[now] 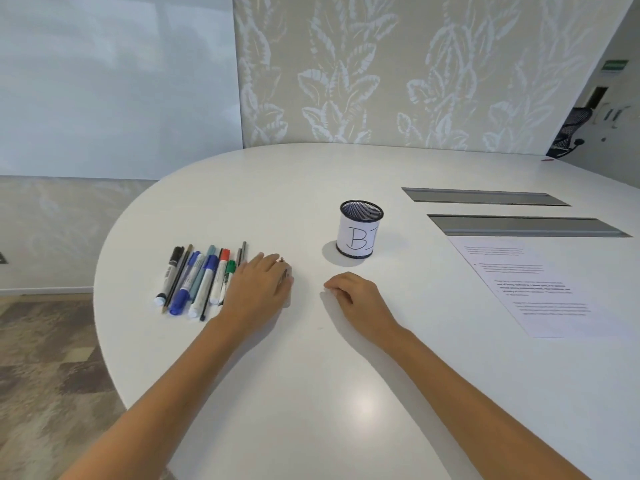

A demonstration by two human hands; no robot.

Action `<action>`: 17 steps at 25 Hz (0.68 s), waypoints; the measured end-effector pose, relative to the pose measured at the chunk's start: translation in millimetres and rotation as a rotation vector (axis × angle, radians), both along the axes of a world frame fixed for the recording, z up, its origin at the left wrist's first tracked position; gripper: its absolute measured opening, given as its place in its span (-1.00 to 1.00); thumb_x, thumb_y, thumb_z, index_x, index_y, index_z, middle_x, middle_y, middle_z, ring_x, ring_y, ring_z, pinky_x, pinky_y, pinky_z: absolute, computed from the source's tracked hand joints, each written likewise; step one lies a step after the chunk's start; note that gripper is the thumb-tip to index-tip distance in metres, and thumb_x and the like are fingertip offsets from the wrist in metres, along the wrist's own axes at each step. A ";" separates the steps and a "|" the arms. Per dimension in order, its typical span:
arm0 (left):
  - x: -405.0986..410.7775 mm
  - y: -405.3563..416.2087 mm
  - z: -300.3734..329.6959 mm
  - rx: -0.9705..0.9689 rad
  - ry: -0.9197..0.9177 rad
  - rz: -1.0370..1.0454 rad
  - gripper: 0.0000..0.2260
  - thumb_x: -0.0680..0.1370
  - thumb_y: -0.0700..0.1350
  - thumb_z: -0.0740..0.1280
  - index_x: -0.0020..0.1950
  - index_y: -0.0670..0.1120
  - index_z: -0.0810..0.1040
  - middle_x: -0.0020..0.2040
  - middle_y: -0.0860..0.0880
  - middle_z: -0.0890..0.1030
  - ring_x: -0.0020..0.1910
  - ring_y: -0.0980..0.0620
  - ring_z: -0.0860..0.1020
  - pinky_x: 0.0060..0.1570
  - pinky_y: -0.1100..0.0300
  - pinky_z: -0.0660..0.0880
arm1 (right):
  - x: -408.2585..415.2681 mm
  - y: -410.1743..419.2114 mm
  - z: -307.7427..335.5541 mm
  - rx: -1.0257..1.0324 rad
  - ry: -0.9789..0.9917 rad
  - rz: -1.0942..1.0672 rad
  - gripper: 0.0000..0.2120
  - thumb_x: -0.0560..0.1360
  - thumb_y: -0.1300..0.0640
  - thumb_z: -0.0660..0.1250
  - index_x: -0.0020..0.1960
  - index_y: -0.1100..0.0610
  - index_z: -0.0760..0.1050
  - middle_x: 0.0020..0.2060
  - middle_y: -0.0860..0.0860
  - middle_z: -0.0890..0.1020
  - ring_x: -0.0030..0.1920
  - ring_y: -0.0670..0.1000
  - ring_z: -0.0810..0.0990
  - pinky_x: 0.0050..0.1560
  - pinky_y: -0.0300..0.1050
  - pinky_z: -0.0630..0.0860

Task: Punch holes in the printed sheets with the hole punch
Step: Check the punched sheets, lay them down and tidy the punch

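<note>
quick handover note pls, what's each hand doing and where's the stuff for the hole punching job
Left hand: palm down on the white table, covering a small item I cannot identify, beside the row of markers and pens.
Right hand: loosely curled, resting on the table, holding nothing visible.
Printed sheet: flat at the right, untouched. Mesh pen cup stands behind the hands.
No hole punch clearly in view.
Done: nothing. Left: all punching.
</note>
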State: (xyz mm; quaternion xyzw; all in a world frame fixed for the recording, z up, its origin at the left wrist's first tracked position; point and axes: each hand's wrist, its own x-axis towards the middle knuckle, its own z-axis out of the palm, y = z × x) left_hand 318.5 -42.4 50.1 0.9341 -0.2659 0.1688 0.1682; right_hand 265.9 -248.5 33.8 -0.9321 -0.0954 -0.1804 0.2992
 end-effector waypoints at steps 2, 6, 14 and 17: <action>-4.3 0.9 -7.0 -0.015 0.029 -0.042 -0.74 0.57 -0.06 0.19 0.14 -0.17 0.54 0.24 -0.11 0.54 0.24 -0.12 0.47 0.13 -0.01 0.40 | 2.7 12.2 3.2 -0.095 0.022 0.021 -0.68 0.50 0.43 0.14 0.11 0.27 0.60 0.09 0.14 0.65 0.13 0.12 0.57 0.19 -0.15 0.43; -5.9 -2.1 -16.0 -0.046 0.056 -0.045 -0.68 0.55 -0.06 0.26 0.24 -0.20 0.48 0.38 -0.18 0.39 0.23 -0.16 0.48 0.12 0.02 0.42 | -16.5 23.6 3.7 -0.165 -0.005 0.076 -0.68 0.48 0.46 0.18 0.09 0.27 0.62 0.06 0.14 0.66 0.11 0.13 0.59 0.19 -0.07 0.47; -6.2 -2.9 -20.5 -0.110 0.060 -0.026 -0.68 0.54 -0.07 0.27 0.24 -0.20 0.46 0.40 -0.22 0.36 0.20 -0.24 0.49 0.13 -0.03 0.43 | -39.7 22.2 4.9 0.194 -0.058 -0.141 -0.67 0.44 0.50 0.18 -0.03 0.25 0.65 -0.11 0.00 0.65 -0.05 -0.01 0.62 0.02 -0.50 0.40; -6.2 -2.0 -21.1 -0.108 0.062 -0.026 -0.69 0.55 -0.07 0.27 0.23 -0.21 0.46 0.40 -0.23 0.36 0.18 -0.25 0.49 0.13 -0.03 0.42 | -23.6 26.7 10.5 0.157 0.049 -0.141 -0.70 0.50 0.45 0.16 0.08 0.27 0.61 0.00 0.05 0.64 0.07 0.07 0.60 0.12 -0.33 0.45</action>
